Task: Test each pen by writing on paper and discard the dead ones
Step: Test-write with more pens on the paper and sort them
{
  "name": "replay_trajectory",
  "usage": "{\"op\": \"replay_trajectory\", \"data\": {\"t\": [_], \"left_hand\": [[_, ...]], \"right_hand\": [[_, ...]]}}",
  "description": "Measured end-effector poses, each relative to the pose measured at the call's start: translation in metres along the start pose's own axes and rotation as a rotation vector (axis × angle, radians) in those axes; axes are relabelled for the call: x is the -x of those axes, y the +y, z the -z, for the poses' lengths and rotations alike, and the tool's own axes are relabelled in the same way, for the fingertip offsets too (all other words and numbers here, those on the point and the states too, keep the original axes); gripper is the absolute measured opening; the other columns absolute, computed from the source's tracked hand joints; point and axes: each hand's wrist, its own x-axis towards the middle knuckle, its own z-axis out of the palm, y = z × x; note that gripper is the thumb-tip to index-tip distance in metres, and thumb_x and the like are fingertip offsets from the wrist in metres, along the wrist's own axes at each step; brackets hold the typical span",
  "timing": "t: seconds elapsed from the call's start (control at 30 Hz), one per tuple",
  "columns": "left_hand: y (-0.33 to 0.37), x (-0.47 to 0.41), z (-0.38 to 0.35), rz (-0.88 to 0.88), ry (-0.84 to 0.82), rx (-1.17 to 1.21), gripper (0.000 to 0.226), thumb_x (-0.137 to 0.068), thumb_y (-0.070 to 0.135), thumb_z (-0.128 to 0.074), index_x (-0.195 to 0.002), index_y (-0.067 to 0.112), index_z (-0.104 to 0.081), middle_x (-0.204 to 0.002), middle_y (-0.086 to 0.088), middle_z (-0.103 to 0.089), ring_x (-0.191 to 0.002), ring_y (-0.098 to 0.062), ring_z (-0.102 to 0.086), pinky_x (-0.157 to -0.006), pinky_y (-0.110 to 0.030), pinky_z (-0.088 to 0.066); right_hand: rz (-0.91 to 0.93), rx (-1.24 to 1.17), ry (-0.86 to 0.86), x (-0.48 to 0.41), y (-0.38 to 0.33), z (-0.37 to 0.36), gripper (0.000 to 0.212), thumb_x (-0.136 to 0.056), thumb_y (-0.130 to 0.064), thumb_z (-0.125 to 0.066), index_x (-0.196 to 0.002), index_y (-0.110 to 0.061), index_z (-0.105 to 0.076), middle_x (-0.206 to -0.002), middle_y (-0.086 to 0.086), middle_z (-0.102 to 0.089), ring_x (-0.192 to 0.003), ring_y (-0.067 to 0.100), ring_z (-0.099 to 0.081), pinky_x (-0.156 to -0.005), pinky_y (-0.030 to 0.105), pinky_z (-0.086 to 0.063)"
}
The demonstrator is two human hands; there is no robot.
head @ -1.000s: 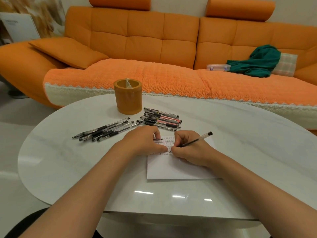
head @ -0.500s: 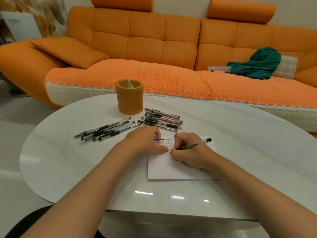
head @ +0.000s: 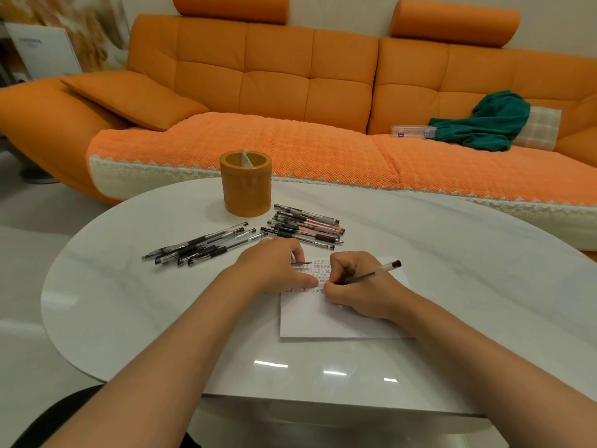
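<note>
A white sheet of paper (head: 326,318) lies on the white table (head: 452,286), its top covered with rows of small written marks. My right hand (head: 358,289) grips a black pen (head: 368,275) with its tip down on the paper among the marks. My left hand (head: 274,266) rests on the paper's upper left corner, its curled fingers pinching a small dark pen cap (head: 302,263). One group of black pens (head: 200,245) lies to the left. Another pile of pens (head: 307,224), some with red, lies behind my hands.
An orange cylindrical pen holder (head: 245,189) stands behind the pens with one clear item inside. Beyond the table is an orange sofa (head: 290,92) with a green cloth (head: 484,124) and a clear plastic box (head: 410,130).
The pen in my right hand has tipped lower and its tip has shifted a little across the paper. My left hand has stayed put.
</note>
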Motion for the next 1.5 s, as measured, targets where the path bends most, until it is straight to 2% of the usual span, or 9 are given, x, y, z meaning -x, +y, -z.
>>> {"op": "replay_trajectory", "data": {"t": [0.43,0.73,0.97,1.1,1.2,1.27,1.33,1.4,1.5], "left_hand": [[0.000,0.001,0.000,0.000,0.005,0.010,0.049,-0.072,0.065,-0.075,-0.107,0.036,-0.057,-0.110,0.013,-0.057,-0.101,-0.012,-0.054,-0.086,-0.037,-0.052],[0.000,0.001,0.000,0.002,0.007,0.011,0.048,-0.072,0.064,-0.075,-0.106,0.036,-0.057,-0.107,0.013,-0.055,-0.098,-0.012,-0.053,-0.083,-0.035,-0.052],[0.001,0.002,0.000,-0.002,0.010,0.007,0.047,-0.073,0.064,-0.075,-0.106,0.036,-0.056,-0.106,0.013,-0.055,-0.097,-0.011,-0.053,-0.081,-0.034,-0.052],[0.000,0.003,0.000,-0.006,0.020,0.026,0.047,-0.071,0.066,-0.075,-0.102,0.037,-0.056,-0.105,0.014,-0.055,-0.097,-0.011,-0.053,-0.079,-0.034,-0.051],[0.000,0.003,0.000,-0.010,0.023,0.033,0.046,-0.071,0.066,-0.074,-0.102,0.037,-0.056,-0.103,0.015,-0.055,-0.096,-0.010,-0.053,-0.077,-0.033,-0.050],[-0.001,0.004,-0.001,-0.019,0.029,0.034,0.046,-0.071,0.066,-0.074,-0.102,0.038,-0.057,-0.102,0.016,-0.055,-0.094,-0.008,-0.053,-0.076,-0.032,-0.050],[-0.002,0.005,-0.002,-0.033,0.041,0.042,0.045,-0.071,0.067,-0.073,-0.103,0.038,-0.057,-0.101,0.017,-0.055,-0.092,-0.006,-0.053,-0.075,-0.032,-0.050],[-0.004,0.008,-0.001,-0.047,0.048,0.088,0.042,-0.074,0.064,-0.073,-0.104,0.037,-0.059,-0.099,0.018,-0.056,-0.090,-0.004,-0.054,-0.074,-0.030,-0.050],[-0.008,0.012,0.003,-0.071,0.043,0.143,0.027,-0.085,0.049,-0.071,-0.107,0.035,-0.063,-0.098,0.017,-0.058,-0.085,-0.002,-0.057,-0.070,-0.024,-0.049]], "right_hand": [[0.024,-0.003,0.027,0.000,0.003,-0.002,0.017,-0.080,0.001,-0.068,-0.070,-0.001,-0.055,-0.063,0.013,-0.063,-0.052,0.014,-0.058,-0.050,0.026,-0.045],[0.023,0.000,-0.013,-0.001,0.003,-0.001,0.019,-0.080,0.002,-0.068,-0.068,-0.002,-0.054,-0.058,0.006,-0.062,-0.054,0.014,-0.057,-0.050,0.026,-0.044],[0.030,0.022,-0.013,-0.001,0.004,-0.002,0.020,-0.077,0.002,-0.068,-0.067,0.000,-0.051,-0.057,0.003,-0.055,-0.052,0.010,-0.046,-0.048,0.025,-0.036],[-0.015,-0.157,0.075,-0.001,0.006,0.001,0.020,-0.081,0.004,-0.065,-0.068,-0.004,-0.053,-0.054,0.004,-0.055,-0.046,0.015,-0.049,-0.045,0.025,-0.038],[-0.059,-0.320,0.185,-0.002,0.006,0.004,0.015,-0.087,0.001,-0.066,-0.077,-0.006,-0.058,-0.055,0.008,-0.055,-0.044,0.018,-0.045,-0.043,0.025,-0.036],[-0.046,-0.344,0.209,-0.002,0.005,0.005,0.008,-0.089,0.003,-0.065,-0.085,-0.004,-0.065,-0.054,0.005,-0.056,-0.043,0.018,-0.046,-0.043,0.026,-0.038],[-0.036,-0.297,0.228,-0.002,0.003,0.005,0.017,-0.093,0.002,-0.062,-0.093,-0.011,-0.073,-0.056,0.000,-0.059,-0.045,0.016,-0.048,-0.045,0.026,-0.041],[-0.022,-0.294,0.225,-0.002,0.001,0.008,0.026,-0.098,-0.001,-0.056,-0.105,-0.018,-0.075,-0.071,0.004,-0.067,-0.055,0.018,-0.056,-0.046,0.030,-0.045],[-0.012,-0.386,0.157,-0.002,0.000,0.016,0.035,-0.103,-0.001,-0.045,-0.125,-0.018,-0.067,-0.095,0.013,-0.071,-0.069,0.024,-0.063,-0.051,0.036,-0.052]]}}
